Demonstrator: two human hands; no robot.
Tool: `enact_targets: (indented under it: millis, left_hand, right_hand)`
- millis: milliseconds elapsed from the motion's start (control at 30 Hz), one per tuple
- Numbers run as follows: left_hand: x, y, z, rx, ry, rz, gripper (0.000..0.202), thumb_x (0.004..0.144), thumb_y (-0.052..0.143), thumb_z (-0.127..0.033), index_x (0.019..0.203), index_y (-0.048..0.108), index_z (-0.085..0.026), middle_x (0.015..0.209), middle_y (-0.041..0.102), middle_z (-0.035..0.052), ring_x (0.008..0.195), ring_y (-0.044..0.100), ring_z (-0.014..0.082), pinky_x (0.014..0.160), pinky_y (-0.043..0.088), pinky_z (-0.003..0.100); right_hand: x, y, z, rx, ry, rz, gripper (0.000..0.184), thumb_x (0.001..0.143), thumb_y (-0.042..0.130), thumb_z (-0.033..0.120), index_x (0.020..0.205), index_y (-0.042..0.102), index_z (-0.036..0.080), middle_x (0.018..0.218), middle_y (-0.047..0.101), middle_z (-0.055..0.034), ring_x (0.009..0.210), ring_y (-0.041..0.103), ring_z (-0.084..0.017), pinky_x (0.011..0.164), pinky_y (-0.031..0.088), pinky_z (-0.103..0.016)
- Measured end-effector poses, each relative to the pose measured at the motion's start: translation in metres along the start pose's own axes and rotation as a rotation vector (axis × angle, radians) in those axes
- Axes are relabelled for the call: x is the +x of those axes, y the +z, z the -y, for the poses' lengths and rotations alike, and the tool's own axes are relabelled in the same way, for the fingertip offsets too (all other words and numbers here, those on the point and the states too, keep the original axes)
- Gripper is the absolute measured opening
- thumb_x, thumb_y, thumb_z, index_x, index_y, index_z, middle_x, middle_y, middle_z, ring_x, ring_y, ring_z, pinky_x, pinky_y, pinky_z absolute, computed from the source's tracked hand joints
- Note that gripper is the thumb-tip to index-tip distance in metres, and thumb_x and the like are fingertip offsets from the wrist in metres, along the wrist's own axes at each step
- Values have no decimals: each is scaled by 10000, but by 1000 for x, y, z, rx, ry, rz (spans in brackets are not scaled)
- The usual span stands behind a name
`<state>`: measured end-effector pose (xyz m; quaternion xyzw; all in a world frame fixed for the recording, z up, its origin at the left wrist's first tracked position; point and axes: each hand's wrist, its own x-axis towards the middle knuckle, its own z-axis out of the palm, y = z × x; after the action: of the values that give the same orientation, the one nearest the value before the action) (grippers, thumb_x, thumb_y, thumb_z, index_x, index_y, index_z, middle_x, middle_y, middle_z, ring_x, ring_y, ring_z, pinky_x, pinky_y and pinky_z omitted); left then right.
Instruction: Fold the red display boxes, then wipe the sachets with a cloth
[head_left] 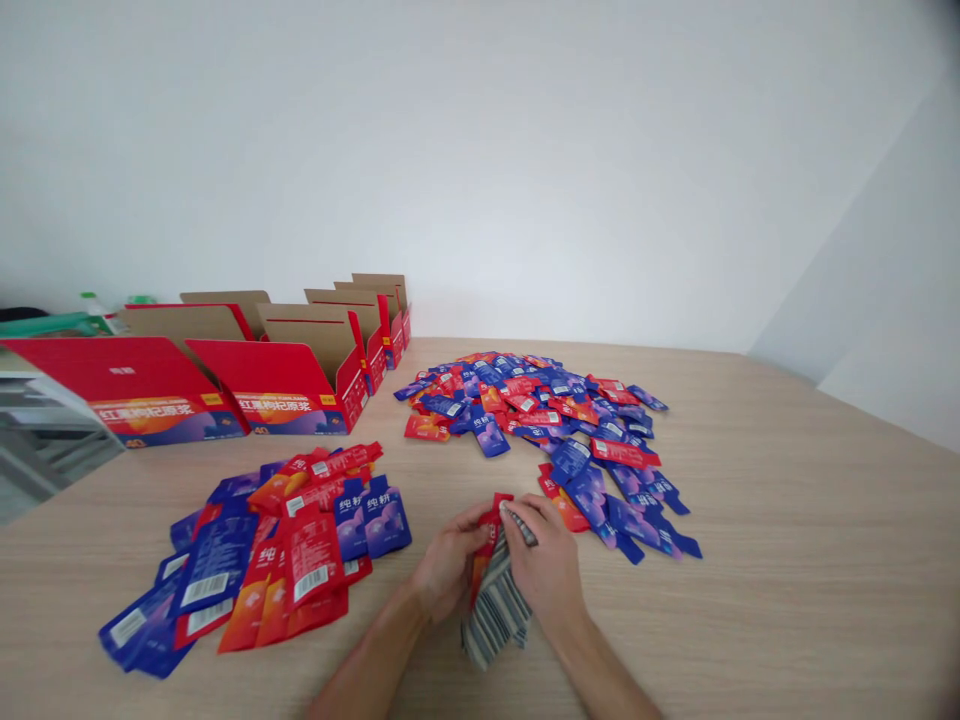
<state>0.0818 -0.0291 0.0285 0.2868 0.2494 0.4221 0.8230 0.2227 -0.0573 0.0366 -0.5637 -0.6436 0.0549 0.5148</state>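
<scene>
Near the front middle of the table, my left hand (pixel 450 563) is closed on a red and orange pouch (pixel 484 550), held upright. My right hand (pixel 546 565) pinches a striped grey cloth (pixel 496 612) against the pouch's upper end, and the cloth hangs down between both hands. The fingertips partly hide the pouch. To the left lies a pile of red and blue pouches (pixel 311 553). Beyond my hands spreads a larger heap of similar pouches (pixel 517 395), with several blue ones trailing toward the right.
Several open red cardboard boxes (pixel 281 385) stand in rows at the back left, flaps raised. The wooden table (pixel 787 560) meets a white wall (pixel 570 170) behind. A bottle with a green cap (pixel 94 305) shows past the boxes at the far left.
</scene>
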Motion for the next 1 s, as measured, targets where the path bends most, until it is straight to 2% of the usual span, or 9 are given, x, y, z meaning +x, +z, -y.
enact_targets:
  millis: [100,167,333,500,567,700,767,900,1000]
  left_hand:
    - [2,-3,-6,-63,-1,-105,511,786,643,-98,1287,588,-181,1141,709,104,973,683,210,936,496,357]
    - [3,-5,-8,-83,14,-151,511,810,632,-108,1309,561,-193,1148,703,99,948,685,191,908,513,341]
    - [5,-8,-6,-46,74,-140,513,819,646,-126,1321,544,-159,1070,722,110,918,687,183,843,526,288]
    - [8,-13,-8,9,125,-211,561,831,656,-186,1368,497,-172,1062,729,109,858,692,180,785,532,289]
    - [7,-11,-8,2,130,-194,528,832,654,-187,1343,522,-160,1061,728,114,869,693,186,773,531,283]
    - [3,-1,-8,-36,102,-123,421,819,658,-152,1235,602,-131,1042,730,124,888,693,191,795,531,277]
    - [3,1,-8,-45,94,-147,402,807,665,-138,1206,617,-134,1038,731,119,870,693,182,809,536,283]
    - [4,-4,-16,-53,152,-245,391,790,688,-164,1176,621,-164,1038,726,99,834,688,175,780,551,298]
    - [5,-9,-21,-57,208,-266,378,770,725,-209,1133,624,-177,992,723,71,783,675,156,731,544,277]
  right_hand:
    - [2,-5,-7,-25,21,-64,182,928,562,282,943,728,207,971,651,-84,911,624,-205,865,534,-370]
    - [0,-6,-9,4,-14,-34,184,936,552,266,977,725,216,1001,643,-85,939,616,-203,874,529,-364]
    - [-13,6,5,80,-89,167,218,930,544,171,1051,707,252,1043,630,-71,986,587,-201,861,526,-352]
    - [-22,11,25,131,-167,444,225,879,592,82,957,713,254,987,639,-36,972,578,-193,872,514,-335]
    - [-20,9,23,116,-152,408,231,881,586,83,965,713,256,985,638,-38,966,581,-194,860,516,-332]
    - [-11,6,3,41,-73,147,211,905,567,141,1015,715,244,1014,627,-65,953,597,-201,850,522,-345]
    - [-8,5,-8,15,-39,74,197,910,562,166,1003,721,234,1008,629,-73,944,608,-205,853,523,-351]
    - [-5,1,-18,-5,35,21,154,904,579,211,936,730,213,972,641,-79,904,620,-214,845,523,-363]
    - [-4,-2,-12,66,56,87,145,904,588,229,932,730,226,977,648,-71,911,624,-208,844,524,-349]
